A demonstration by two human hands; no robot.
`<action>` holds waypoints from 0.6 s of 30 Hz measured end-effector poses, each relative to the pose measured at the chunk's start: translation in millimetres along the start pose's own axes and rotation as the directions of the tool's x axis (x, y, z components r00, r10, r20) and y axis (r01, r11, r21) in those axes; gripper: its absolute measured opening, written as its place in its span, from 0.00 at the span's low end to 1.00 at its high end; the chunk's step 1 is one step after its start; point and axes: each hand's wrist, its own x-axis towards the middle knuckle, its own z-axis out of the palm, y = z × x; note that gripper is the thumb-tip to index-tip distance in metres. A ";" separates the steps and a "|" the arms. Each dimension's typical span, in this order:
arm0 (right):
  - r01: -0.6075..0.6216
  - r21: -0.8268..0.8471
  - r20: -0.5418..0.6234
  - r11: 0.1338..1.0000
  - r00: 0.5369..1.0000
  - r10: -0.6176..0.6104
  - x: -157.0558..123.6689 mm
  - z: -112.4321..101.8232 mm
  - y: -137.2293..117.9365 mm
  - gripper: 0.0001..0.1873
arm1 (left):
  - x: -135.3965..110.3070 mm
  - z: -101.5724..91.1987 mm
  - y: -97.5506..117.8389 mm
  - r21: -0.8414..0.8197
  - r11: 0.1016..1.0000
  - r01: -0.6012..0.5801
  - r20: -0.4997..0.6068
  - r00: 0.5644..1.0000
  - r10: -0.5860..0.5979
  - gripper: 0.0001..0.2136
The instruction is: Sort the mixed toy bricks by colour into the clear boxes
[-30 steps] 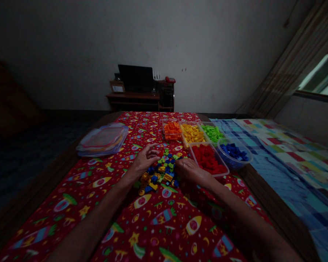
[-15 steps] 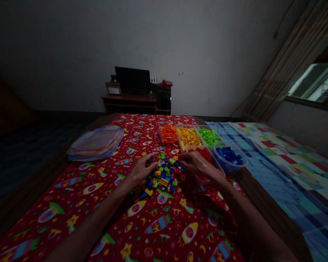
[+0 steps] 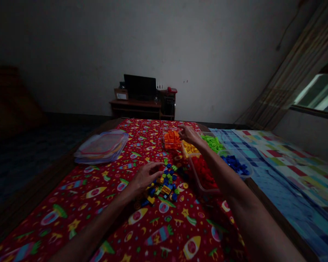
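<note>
A pile of mixed small plastic building blocks [image 3: 166, 183] in blue, yellow and green lies on the patterned red tablecloth [image 3: 142, 236]. At the pile's left edge rests my left hand [image 3: 146, 177], fingers curved and apart, with no block visible in it. My right hand [image 3: 190, 134] is raised over the border between the container of orange blocks [image 3: 172, 139] and the container of yellow blocks [image 3: 190, 148]. Its fingers are pinched together; what they hold is too small to make out. Nearest my right forearm is the container of red blocks [image 3: 202, 173], partly covered by it.
Behind my right arm stand a container of green blocks [image 3: 212, 143] and a round tub of blue blocks [image 3: 236, 164]. Stacked clear lids [image 3: 102, 145] lie at the table's left. Beyond the table is a desk with a monitor [image 3: 140, 87]; a bed [image 3: 284, 174] adjoins on the right.
My right hand has gone from the right side of the pile forward and up over the orange and yellow containers. My left hand stays beside the pile. The view has shifted slightly.
</note>
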 end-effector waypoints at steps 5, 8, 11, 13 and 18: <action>0.154 0.067 0.133 0.986 0.978 -0.162 -33.5 11.5 -10.5 0.19 | 2.2 -4.7 -2.8 -0.250 0.956 0.156 -0.008 0.987 -0.163 0.29; 0.317 0.161 0.278 0.935 0.894 -0.351 -67.3 24.7 -26.3 0.15 | 3.8 -4.8 -2.6 -0.365 0.903 0.227 0.031 0.972 -0.232 0.34; 0.429 0.126 0.291 0.894 0.846 -0.447 -89.5 36.2 -39.2 0.08 | 2.4 -3.7 -0.5 -0.408 0.877 0.253 0.073 0.967 -0.245 0.37; 0.443 0.087 0.264 0.892 0.854 -0.449 -96.4 40.6 -41.9 0.05 | 0.3 -2.7 1.7 -0.404 0.880 0.249 0.089 0.968 -0.233 0.36; 0.405 0.048 0.231 0.913 0.885 -0.404 -104.0 32.4 -32.6 0.08 | -3.9 -5.1 7.2 -0.321 0.931 0.172 0.045 0.985 -0.166 0.28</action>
